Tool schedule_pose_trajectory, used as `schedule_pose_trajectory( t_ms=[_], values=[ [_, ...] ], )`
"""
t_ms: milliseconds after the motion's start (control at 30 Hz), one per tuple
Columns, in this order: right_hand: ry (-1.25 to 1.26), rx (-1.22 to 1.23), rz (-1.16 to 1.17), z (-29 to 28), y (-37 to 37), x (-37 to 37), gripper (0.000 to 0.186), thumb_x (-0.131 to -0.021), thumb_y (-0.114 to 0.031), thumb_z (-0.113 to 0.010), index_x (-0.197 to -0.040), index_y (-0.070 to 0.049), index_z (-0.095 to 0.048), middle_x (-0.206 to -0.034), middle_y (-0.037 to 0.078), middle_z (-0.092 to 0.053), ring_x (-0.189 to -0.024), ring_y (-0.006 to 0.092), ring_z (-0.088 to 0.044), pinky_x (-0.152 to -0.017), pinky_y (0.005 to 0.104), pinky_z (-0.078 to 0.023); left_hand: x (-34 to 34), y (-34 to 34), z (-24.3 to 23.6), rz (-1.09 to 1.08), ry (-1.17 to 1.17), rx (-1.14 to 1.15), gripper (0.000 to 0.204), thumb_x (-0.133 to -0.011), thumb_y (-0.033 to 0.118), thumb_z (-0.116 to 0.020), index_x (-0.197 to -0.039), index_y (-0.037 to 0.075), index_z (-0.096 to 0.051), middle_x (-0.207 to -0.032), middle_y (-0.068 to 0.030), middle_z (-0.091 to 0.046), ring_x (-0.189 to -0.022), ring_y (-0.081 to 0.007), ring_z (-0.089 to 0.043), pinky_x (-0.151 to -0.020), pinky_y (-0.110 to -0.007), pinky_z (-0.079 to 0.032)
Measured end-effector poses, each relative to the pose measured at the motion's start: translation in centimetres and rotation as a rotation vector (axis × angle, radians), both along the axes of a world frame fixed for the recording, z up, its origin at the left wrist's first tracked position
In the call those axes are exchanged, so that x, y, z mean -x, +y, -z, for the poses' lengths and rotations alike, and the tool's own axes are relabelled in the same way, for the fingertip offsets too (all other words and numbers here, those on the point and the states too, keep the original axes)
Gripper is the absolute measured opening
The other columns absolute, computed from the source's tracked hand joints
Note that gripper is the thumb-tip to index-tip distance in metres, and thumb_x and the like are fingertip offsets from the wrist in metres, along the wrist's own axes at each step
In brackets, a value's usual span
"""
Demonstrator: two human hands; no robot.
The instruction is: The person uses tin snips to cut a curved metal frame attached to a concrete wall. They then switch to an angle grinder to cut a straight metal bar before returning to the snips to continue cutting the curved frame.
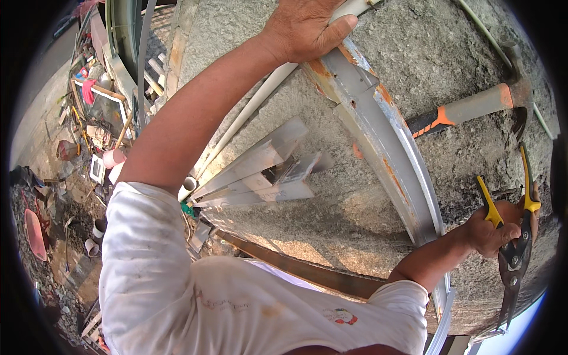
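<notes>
Head view, only 1 camera here, so this is all I've got. The work surface is a rough grey concrete slab (355, 213), grainy and sunlit, with a rusty steel edge running along its near side. Off to the left it drops away to a messy yard: scrap wood, rubble, loose bits all over the ground.

Containers: a pink bucket (112, 158) sits down in that clutter and I can't see what's in it. A white pipe end (188, 184) pokes out by the slab's edge, open mouth, looks hollow.

On the slab there's a long grey metal channel (378, 136) with orange rust patches, lying diagonally across it. My left hand (305, 26) is clamped down on its far end, thumb wrapped over the edge, also resting against a thin white conduit (248, 109) that runs alongside. My right hand (497, 228) is near the channel's close end, closed around yellow-handled tin snips (513, 248), blades pointing down toward me.

A hammer (467, 109) with an orange and black grip lies beyond the snips, well apart from both hands. A bundle of short grey metal profiles (263, 171) sits mid-slab, left of the channel.
</notes>
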State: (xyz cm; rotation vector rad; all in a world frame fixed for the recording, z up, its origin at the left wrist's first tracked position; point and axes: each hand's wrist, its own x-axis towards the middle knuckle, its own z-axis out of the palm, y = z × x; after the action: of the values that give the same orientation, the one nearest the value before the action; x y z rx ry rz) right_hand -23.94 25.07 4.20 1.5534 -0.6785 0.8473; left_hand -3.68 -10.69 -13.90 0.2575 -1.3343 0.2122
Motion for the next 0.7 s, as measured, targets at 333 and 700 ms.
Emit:
schedule_pose_trajectory(
  t_ms=[333,700],
  values=[
    [0.052,0.083,0.240,0.7,-0.5,-1.4,0.044,-0.107,-0.032,-0.042,-0.118,0.010,-0.049,-0.115,0.023,-0.059,-0.104,0.0322,-0.065,-0.098,0.0454,-0.056,-0.2,0.4,0.0,0.037,-0.025,-0.026,0.057,-0.086,0.034,-0.057,-0.138,0.010,-0.052,-0.146,-0.0229,-0.039,-0.135,-0.0442,-0.035,-0.109,-0.056,-0.027],
    [-0.028,-0.123,-0.062,0.0,-0.4,-1.4,0.037,-0.107,-0.024,-0.045,-0.118,0.011,-0.049,-0.115,0.024,-0.060,-0.104,0.0336,-0.066,-0.095,0.0461,-0.057,-0.6,0.2,-0.5,0.113,-0.070,0.015,0.052,-0.088,0.037,-0.055,-0.130,0.007,-0.058,-0.137,-0.0242,-0.048,-0.130,-0.0429,-0.042,-0.108,-0.054,-0.030]
  ],
)
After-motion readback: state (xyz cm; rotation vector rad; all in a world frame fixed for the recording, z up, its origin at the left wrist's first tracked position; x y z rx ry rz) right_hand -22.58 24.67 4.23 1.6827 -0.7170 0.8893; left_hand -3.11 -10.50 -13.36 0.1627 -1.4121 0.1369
